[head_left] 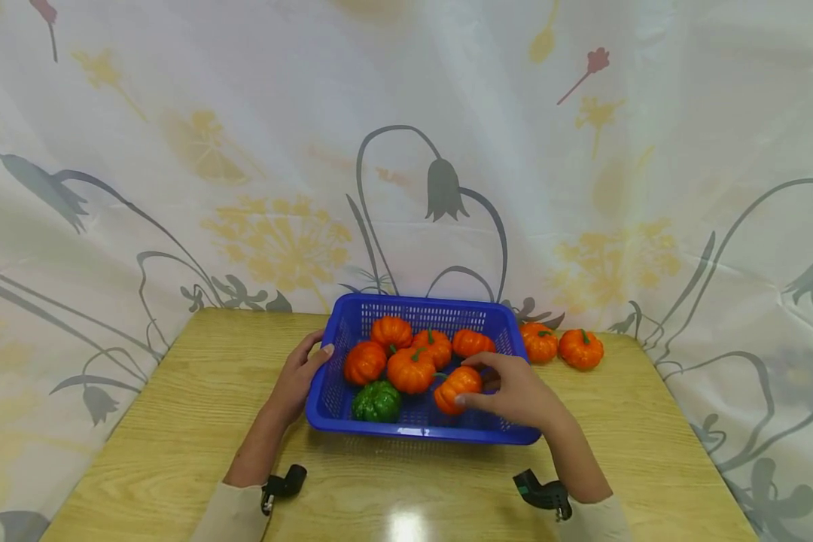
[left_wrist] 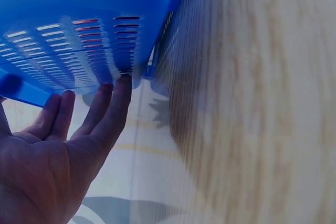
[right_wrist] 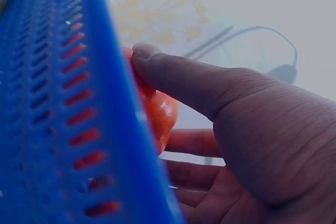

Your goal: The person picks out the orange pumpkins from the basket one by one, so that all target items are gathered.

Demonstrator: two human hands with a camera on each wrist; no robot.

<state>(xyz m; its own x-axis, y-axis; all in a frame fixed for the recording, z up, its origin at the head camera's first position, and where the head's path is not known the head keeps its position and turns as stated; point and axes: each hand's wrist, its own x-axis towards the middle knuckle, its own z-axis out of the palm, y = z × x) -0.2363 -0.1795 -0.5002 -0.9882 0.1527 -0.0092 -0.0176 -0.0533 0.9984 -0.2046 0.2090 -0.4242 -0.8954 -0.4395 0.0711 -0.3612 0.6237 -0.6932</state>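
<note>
A blue plastic basket (head_left: 420, 432) with slotted walls holds several small orange pumpkins (head_left: 412, 370) and one green pumpkin (head_left: 376, 402). My left hand (head_left: 298, 376) grips the basket's left side, thumb over the rim and fingers against the outer wall; the left wrist view shows those fingertips on the slotted wall. Over the basket's front right part, my right hand (head_left: 515, 388) pinches an orange pumpkin (head_left: 458, 390) between thumb and fingers. In the right wrist view the basket's rim partly hides this pumpkin (right_wrist: 161, 114), and the thumb lies across it.
Two more orange pumpkins (head_left: 580, 349) sit on the wooden table (head_left: 196, 421), just right of the basket near the back edge. A flower-patterned curtain (head_left: 406, 150) hangs behind the table.
</note>
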